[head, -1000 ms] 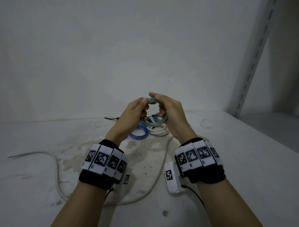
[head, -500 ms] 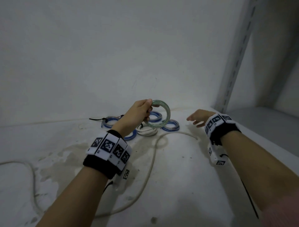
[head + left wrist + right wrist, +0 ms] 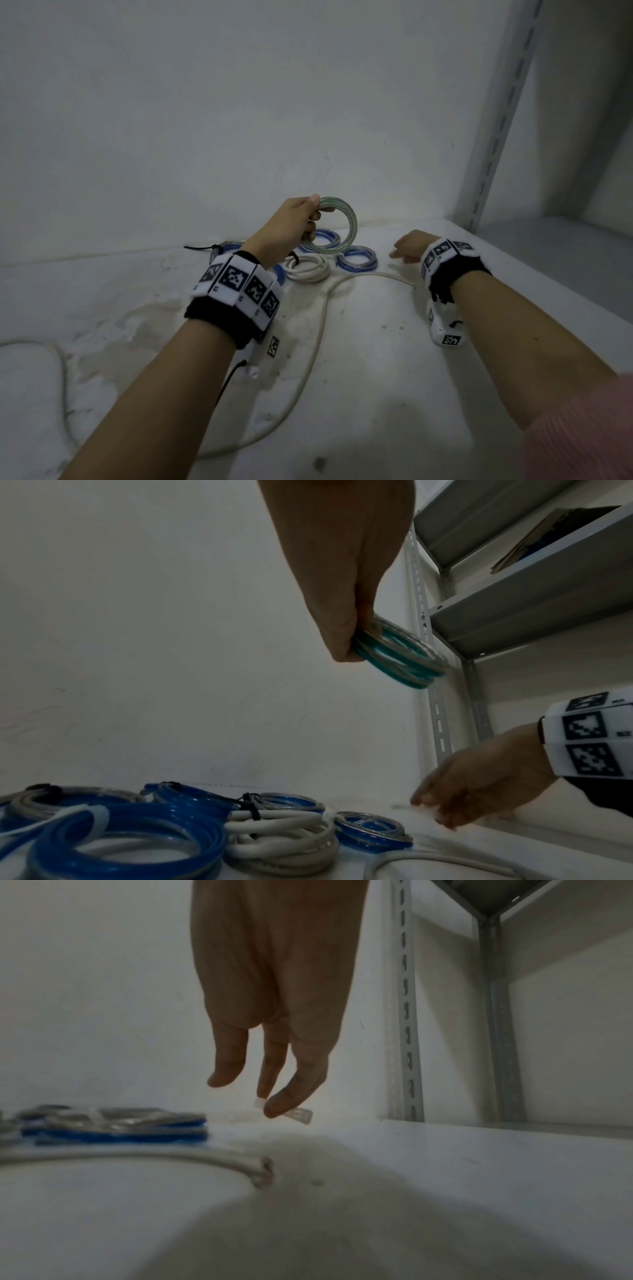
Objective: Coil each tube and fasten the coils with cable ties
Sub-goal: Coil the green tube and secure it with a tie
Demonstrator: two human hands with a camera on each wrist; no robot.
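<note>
At 12 o'clock above the tied coils (image 3: pixel 310 269) | my left hand (image 3: pixel 291 222) alone pinches the green coil (image 3: pixel 337 226), right having let go | right hand (image 3: pixel 409 247) now at 2 o'clock, fingertips (image 3: pixel 284 1104) pinching a clear cable tie (image 3: pixel 301 1115) | fastening comes next, I judge.

The head camera looks forward and down from above both forearms onto a stained white shelf surface (image 3: pixel 359 359) and the wall behind it. The left wrist camera sits low, just behind the left hand (image 3: pixel 342 569), facing the wall and angled upward. The right wrist camera hangs close above the shelf, looking along the right hand (image 3: pixel 274 988). All three views share the slotted grey metal upright (image 3: pixel 496 113) and a blue-and-clear coiled tube (image 3: pixel 358 259).
</note>
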